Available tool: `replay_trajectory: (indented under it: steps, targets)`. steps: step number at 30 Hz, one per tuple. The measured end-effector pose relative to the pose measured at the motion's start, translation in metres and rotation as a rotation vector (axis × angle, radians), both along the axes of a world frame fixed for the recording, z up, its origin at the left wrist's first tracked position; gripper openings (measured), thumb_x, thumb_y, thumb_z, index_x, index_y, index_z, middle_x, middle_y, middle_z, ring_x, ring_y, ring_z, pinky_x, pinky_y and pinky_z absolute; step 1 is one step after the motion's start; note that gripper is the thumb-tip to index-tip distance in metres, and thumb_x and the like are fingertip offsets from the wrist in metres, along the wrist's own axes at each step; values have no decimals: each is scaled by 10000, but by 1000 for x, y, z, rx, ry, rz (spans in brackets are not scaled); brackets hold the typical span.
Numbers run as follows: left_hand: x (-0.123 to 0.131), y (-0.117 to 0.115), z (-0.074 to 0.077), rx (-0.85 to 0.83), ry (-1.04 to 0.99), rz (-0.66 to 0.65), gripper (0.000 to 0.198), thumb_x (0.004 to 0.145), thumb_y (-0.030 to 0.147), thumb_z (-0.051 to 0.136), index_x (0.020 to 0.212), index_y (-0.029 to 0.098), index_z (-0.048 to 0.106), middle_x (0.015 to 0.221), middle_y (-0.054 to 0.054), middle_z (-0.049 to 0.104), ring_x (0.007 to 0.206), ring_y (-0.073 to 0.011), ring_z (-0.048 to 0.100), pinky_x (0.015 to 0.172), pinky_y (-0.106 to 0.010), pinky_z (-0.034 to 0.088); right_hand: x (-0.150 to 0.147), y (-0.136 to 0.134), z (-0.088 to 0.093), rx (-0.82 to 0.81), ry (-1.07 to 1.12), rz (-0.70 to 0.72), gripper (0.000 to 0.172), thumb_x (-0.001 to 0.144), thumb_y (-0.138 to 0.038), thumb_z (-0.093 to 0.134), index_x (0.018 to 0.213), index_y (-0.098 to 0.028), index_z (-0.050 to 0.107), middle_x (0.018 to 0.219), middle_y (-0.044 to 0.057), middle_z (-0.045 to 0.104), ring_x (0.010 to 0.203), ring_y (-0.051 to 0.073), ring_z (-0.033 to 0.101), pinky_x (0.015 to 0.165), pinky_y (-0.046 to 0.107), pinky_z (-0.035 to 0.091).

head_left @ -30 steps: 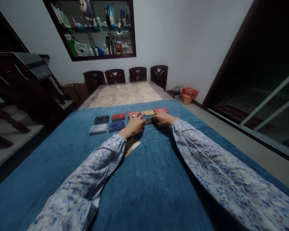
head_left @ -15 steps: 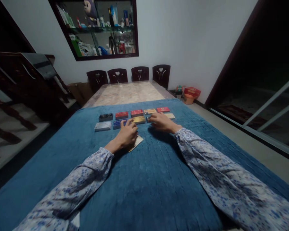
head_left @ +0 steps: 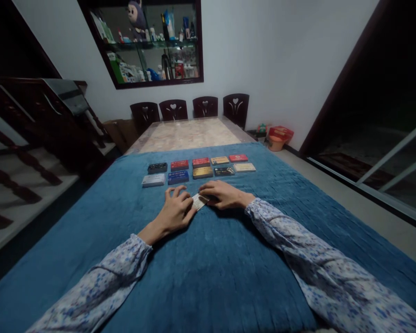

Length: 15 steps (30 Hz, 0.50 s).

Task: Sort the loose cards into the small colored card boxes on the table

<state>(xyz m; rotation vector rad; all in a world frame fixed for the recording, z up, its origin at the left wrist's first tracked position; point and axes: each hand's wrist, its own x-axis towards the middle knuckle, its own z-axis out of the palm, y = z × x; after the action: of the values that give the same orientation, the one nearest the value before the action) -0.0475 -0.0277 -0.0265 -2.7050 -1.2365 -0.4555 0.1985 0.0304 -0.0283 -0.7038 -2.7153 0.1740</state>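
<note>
A pale card or small stack of cards (head_left: 200,201) lies between my hands on the blue cloth. My left hand (head_left: 175,208) grips its left end, thumb below and fingers bent above. The fingers of my right hand (head_left: 223,194) close on its right end from the other side. Just beyond are two rows of card stacks, among them a silver one (head_left: 154,180), a blue one (head_left: 178,177), a gold one (head_left: 203,172), a black one (head_left: 223,171) and a cream one (head_left: 244,167) in the nearer row.
The blue cloth (head_left: 201,273) covers the near part of a long marble-topped table (head_left: 190,132). Dark chairs (head_left: 235,108) stand at its far end. A stair railing is at the left, and an orange bucket (head_left: 276,143) sits on the floor at the right.
My right hand has come back from the card rows to the pale card, uncovering the black stack. My left hand has moved slightly left and nearer, off the blue stack. The view has shifted a little.
</note>
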Motion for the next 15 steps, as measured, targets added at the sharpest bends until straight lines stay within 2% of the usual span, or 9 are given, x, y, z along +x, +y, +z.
replay_trajectory:
  steps: [3,6,10,15]
  targets:
    - [-1,-3,-2,6,-21,-25,232,933,379,601,985,198,736,1106,-116,736,1304,-374,504,1098,-632,318,-3,-1,-1,-12,-18,28,366,865,-126,672,1225,-169,724,1361,147,692,1199,256,663,1007,409,527]
    - [-1,-3,-6,35,-49,-33,243,904,392,630,994,194,739,1065,-120,728,1239,-365,531,1063,-618,343,-4,2,-4,-16,-15,53,302,871,-111,658,1154,-165,750,1312,143,716,1151,252,681,981,393,538]
    - [-3,-1,-15,82,-100,-9,243,900,369,635,1008,184,748,1035,-122,715,1144,-338,556,1000,-576,378,-5,6,-9,8,26,81,233,957,-145,591,1116,-158,761,1242,148,736,1076,234,694,932,366,546]
    - [-6,1,-21,108,-124,-19,206,922,340,629,925,173,750,927,-99,682,969,-266,593,921,-492,406,-5,8,-15,67,66,115,230,1034,-213,542,1091,-159,758,1174,139,756,1013,214,689,897,354,532]
